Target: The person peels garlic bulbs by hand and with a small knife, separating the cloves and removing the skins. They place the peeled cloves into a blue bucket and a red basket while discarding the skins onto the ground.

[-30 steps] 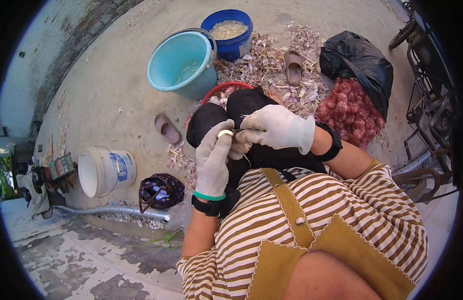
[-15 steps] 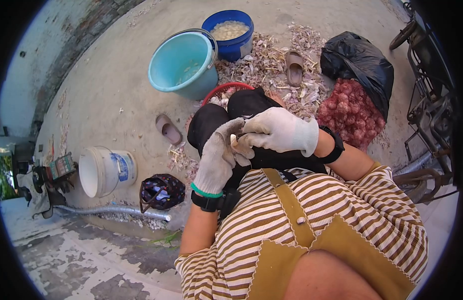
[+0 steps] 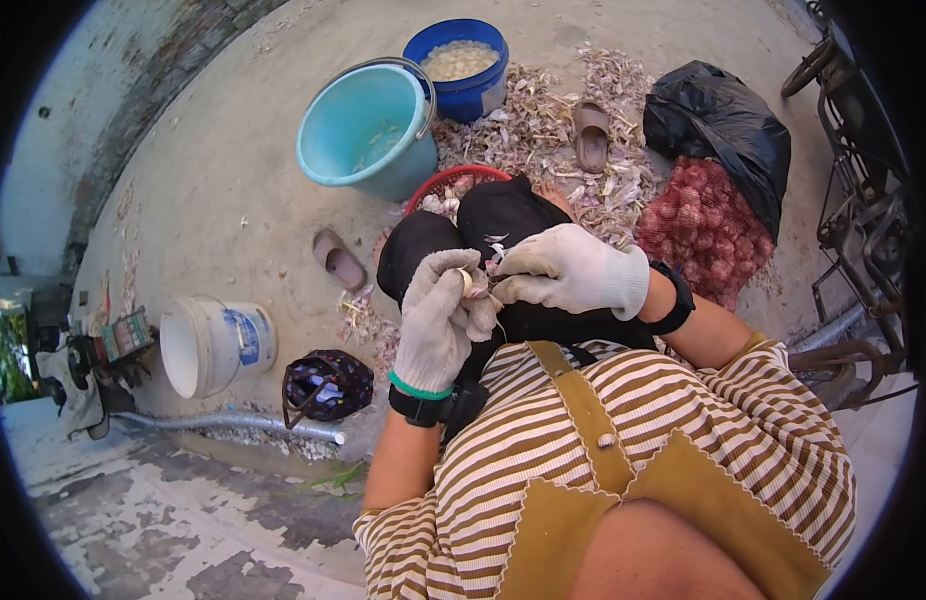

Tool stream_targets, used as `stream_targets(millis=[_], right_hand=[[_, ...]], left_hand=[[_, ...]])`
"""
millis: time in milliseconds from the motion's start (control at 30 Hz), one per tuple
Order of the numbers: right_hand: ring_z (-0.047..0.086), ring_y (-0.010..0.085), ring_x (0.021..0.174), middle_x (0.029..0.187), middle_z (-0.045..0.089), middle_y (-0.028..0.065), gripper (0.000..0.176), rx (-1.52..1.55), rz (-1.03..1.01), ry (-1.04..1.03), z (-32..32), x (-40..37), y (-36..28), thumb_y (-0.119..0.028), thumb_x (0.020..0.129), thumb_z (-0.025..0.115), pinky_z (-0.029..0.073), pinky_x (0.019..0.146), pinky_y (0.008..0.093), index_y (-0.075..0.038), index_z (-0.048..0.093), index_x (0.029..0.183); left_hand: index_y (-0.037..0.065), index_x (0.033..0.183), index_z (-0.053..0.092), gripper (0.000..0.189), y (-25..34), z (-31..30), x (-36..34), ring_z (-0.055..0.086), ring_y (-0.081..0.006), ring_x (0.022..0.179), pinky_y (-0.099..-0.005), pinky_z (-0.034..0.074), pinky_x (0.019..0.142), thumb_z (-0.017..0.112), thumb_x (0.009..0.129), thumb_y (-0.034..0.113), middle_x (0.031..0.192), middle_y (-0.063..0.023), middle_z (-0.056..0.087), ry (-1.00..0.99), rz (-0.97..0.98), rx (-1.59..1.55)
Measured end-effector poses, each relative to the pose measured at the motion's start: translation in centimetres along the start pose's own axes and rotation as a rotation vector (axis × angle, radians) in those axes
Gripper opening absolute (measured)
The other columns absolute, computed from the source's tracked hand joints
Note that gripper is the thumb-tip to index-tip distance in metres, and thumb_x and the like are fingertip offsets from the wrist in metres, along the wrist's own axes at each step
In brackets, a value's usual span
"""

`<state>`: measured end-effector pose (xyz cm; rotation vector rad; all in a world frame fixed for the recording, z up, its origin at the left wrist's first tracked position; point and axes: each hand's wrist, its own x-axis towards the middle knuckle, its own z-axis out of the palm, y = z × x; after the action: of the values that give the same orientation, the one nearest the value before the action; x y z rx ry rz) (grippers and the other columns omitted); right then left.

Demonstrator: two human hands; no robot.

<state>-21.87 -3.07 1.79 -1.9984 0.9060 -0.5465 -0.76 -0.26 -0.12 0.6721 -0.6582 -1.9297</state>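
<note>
Both my hands wear pale knit gloves and meet above my black-clad knees. My left hand (image 3: 433,320) is closed around a small garlic clove (image 3: 470,283), held up by the fingertips. My right hand (image 3: 568,270) is pinched against the same clove, and the thin tip of a small knife (image 3: 495,251) shows at its fingers. A strip of skin hangs below the clove. Each wrist has a black band.
On the concrete ahead stand a teal bucket (image 3: 368,125), a blue bucket of peeled cloves (image 3: 461,65) and a red basket (image 3: 448,178) among garlic skins (image 3: 543,130). A red mesh sack (image 3: 703,225) and a black bag (image 3: 718,115) lie right. A white bucket (image 3: 213,340) lies left.
My left hand has turned the clove and drawn slightly closer to my right hand. My right hand has shifted a little right and down, with its fingers still working at the clove.
</note>
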Motion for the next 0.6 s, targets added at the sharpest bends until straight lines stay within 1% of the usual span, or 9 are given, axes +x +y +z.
stream_targets(millis=[67,133,200,233,333,367,467,533,600], right_hand=[[0.065,0.0269,0.075,0.079,0.065,0.0123,0.023,0.026,-0.026,0.02,-0.2,-0.1,0.0,-0.025,0.09,0.062,0.05,0.067,0.0353,-0.004,0.069,0.095],[0.063,0.0187,0.071,0.08,0.067,0.0081,0.024,0.24,0.116,-0.035,-0.7,-0.1,-0.6,-0.025,0.092,0.062,0.049,0.066,0.0314,-0.003,0.069,0.099],[0.061,0.015,0.07,0.08,0.067,0.0062,0.025,0.313,0.178,-0.054,-0.5,-0.3,-0.4,-0.024,0.092,0.062,0.049,0.066,0.0296,-0.002,0.069,0.1],[0.058,0.0112,0.069,0.08,0.067,0.0042,0.025,0.385,0.239,-0.071,-0.4,-0.4,-0.3,-0.024,0.093,0.062,0.048,0.066,0.0277,-0.001,0.069,0.101],[0.055,0.0082,0.067,0.076,0.065,0.0025,0.025,0.447,0.31,-0.043,-0.7,-0.6,-0.4,-0.022,0.093,0.062,0.046,0.062,0.0247,0.001,0.069,0.099],[0.057,0.0081,0.061,0.072,0.064,0.0041,0.025,0.51,0.378,-0.005,-0.6,-0.9,0.0,-0.023,0.091,0.063,0.045,0.054,0.0236,0.0,0.071,0.098],[0.057,0.0082,0.061,0.072,0.064,0.0039,0.024,0.499,0.479,-0.015,-1.4,-1.6,0.1,-0.023,0.09,0.064,0.045,0.053,0.0236,-0.001,0.071,0.097],[0.054,0.0074,0.062,0.073,0.063,0.0022,0.027,0.501,0.475,-0.012,-0.8,-1.8,0.7,-0.024,0.091,0.064,0.044,0.056,0.0235,0.001,0.069,0.1],[0.055,0.0088,0.062,0.072,0.063,0.0041,0.026,0.399,0.408,-0.031,-0.3,-2.0,1.1,-0.025,0.091,0.064,0.045,0.056,0.0254,-0.001,0.069,0.1]], left_hand=[[-0.002,0.115,0.054,0.024,0.3,0.8,-0.1,0.061,-0.0172,0.062,-0.0245,0.049,0.05,0.05,0.098,0.014,0.087,-0.0098,0.062,0.02,-0.029,-0.025],[-0.001,0.114,0.054,0.023,0.3,0.2,-0.3,0.062,-0.0172,0.063,-0.024,0.05,0.05,0.049,0.098,0.014,0.087,-0.0104,0.062,0.009,-0.063,0.041],[0.0,0.113,0.054,0.021,0.1,-0.1,-0.3,0.063,-0.0172,0.064,-0.0235,0.05,0.05,0.049,0.098,0.014,0.088,-0.0111,0.063,-0.002,-0.097,0.107],[0.001,0.112,0.055,0.02,0.0,-0.1,-0.2,0.064,-0.0169,0.064,-0.0234,0.05,0.049,0.048,0.099,0.014,0.088,-0.0113,0.063,0.042,-0.06,0.075],[0.002,0.111,0.055,0.019,0.1,-0.8,0.7,0.064,-0.0166,0.065,-0.0236,0.051,0.049,0.047,0.1,0.016,0.088,-0.0112,0.064,0.147,-0.005,0.018],[0.002,0.111,0.055,0.019,0.2,-1.4,1.0,0.065,-0.0166,0.065,-0.024,0.051,0.049,0.047,0.101,0.016,0.088,-0.0109,0.064,0.212,0.007,-0.008],[0.003,0.108,0.056,0.016,2.4,-4.5,4.2,0.064,-0.0176,0.064,-0.0248,0.051,0.05,0.049,0.1,0.015,0.088,-0.0105,0.064,0.245,0.123,-0.045],[0.004,0.11,0.057,0.022,5.7,-7.4,7.9,0.061,-0.0196,0.082,-0.0274,0.049,0.061,0.049,0.101,0.023,0.092,-0.0111,0.062,0.277,0.219,0.093],[0.004,0.109,0.058,0.023,9.5,-2.9,10.0,0.063,-0.0211,0.075,-0.0363,0.05,0.064,0.053,0.097,0.023,0.092,-0.013,0.066,0.627,0.091,0.226]])
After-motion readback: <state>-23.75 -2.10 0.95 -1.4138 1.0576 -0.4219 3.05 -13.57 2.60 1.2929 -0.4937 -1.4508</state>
